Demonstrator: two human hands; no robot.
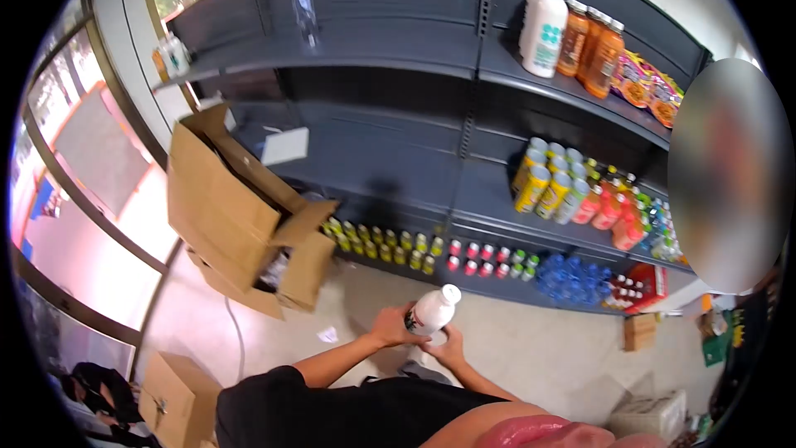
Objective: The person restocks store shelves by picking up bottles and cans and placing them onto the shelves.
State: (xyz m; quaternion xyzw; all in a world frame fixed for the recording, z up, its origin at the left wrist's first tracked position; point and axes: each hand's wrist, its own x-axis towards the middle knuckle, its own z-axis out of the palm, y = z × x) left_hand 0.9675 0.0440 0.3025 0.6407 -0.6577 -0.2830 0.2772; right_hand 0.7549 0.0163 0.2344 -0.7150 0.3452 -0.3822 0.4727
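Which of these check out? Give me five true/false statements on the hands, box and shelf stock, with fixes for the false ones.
1. The left hand and right hand are both on the white bottle. True.
2. The large open cardboard box is right of the white bottle in view. False: it is on the left.
3. The yellow cans stand higher than the orange bottles. False: they are on a shelf below them.
4. A clear plastic bottle stands left of the orange bottles in view. True.
5. The snack packets are left of the orange bottles. False: they are on the right.
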